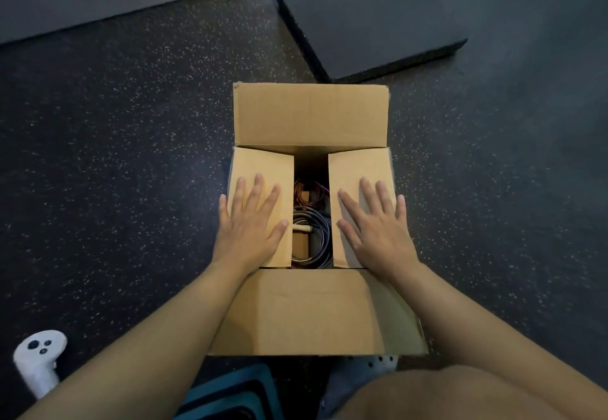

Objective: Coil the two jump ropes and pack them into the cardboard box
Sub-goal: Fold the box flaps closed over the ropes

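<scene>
Cardboard box (316, 314): stands on the dark speckled floor (115, 156), its far and near flaps folded outward, both side flaps folded inward with a gap between them.
Left hand (251, 222): flat, fingers spread and straight, pressing on the left side flap (260, 163).
Right hand (375, 225): flat, fingers spread, pressing on the right side flap (358, 166).
Orange jump rope (311, 192): coiled inside the box, at the far end of the gap.
Dark jump rope (317, 238): coiled inside, nearer the person, a pale handle (301, 228) lying across it.
White controller (39, 360): on the floor, lower left, well apart from the box.
Black foam mat (378, 15): on the floor beyond the box.
</scene>
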Motion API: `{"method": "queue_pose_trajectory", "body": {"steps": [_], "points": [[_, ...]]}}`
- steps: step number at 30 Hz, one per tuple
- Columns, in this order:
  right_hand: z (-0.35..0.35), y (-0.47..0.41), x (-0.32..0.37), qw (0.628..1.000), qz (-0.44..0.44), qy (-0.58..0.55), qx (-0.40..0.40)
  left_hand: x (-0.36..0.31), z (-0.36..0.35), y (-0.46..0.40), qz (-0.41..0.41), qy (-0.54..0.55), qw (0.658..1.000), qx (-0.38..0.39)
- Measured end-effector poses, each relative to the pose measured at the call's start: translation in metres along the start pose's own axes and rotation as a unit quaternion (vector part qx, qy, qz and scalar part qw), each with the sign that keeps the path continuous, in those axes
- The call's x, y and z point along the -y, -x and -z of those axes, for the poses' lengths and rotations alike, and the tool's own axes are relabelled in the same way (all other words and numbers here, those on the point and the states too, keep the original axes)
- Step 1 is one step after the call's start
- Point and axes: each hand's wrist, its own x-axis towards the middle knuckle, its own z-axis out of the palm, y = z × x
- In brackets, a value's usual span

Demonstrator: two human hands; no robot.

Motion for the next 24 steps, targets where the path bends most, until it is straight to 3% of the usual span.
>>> {"method": "queue_pose_trajectory", "body": {"steps": [24], "points": [[-0.012,-0.008,-0.027,0.996,0.083,0.043,-0.013,-0.001,0.007,0.003,-0.045,-0.016,0.999,-0.013]]}}
